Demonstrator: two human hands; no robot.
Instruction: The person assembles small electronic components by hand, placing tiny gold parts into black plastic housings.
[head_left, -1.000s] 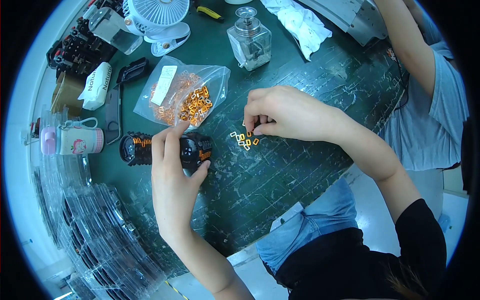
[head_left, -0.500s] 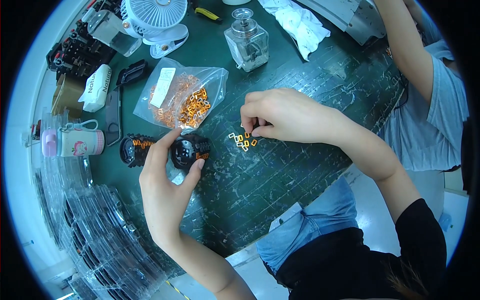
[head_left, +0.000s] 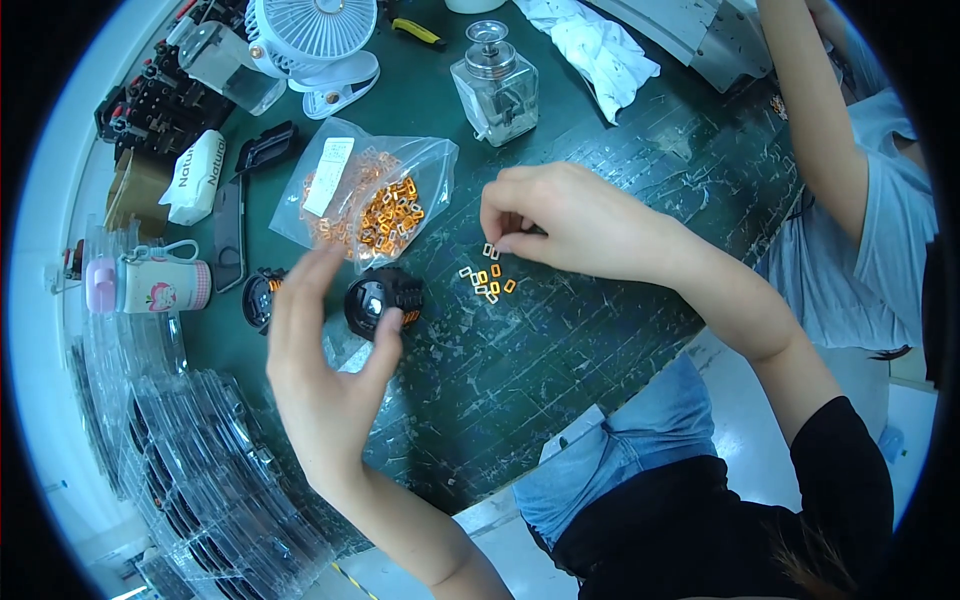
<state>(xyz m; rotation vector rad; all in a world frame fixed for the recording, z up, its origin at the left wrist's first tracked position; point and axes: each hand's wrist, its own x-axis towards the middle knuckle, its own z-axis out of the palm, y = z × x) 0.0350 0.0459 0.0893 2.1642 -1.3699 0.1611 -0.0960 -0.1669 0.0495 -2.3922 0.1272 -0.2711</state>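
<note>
My left hand (head_left: 335,370) is spread open. Its thumb tip overlaps the near side of a black, ribbed round part (head_left: 370,300) with a glossy face and orange pieces in its side. The fingers reach over a second such part (head_left: 258,300) and partly hide it. My right hand (head_left: 570,220) has its fingers curled in a pinch just above a small pile of orange and pale rectangular rings (head_left: 482,278). One pale ring (head_left: 490,251) shows right by the thumb tip; whether it is gripped is unclear.
A clear bag (head_left: 395,215) of orange rings lies beyond the left hand. Farther back stand a glass pump bottle (head_left: 495,90) and a white clip fan (head_left: 315,40). At left are a cup (head_left: 150,283) and stacked clear trays (head_left: 210,470). Another person's arm (head_left: 820,130) is at right.
My left index finger has lifted off the nearer round part and moved left. My right hand has risen slightly away from the pile, uncovering the pale ring.
</note>
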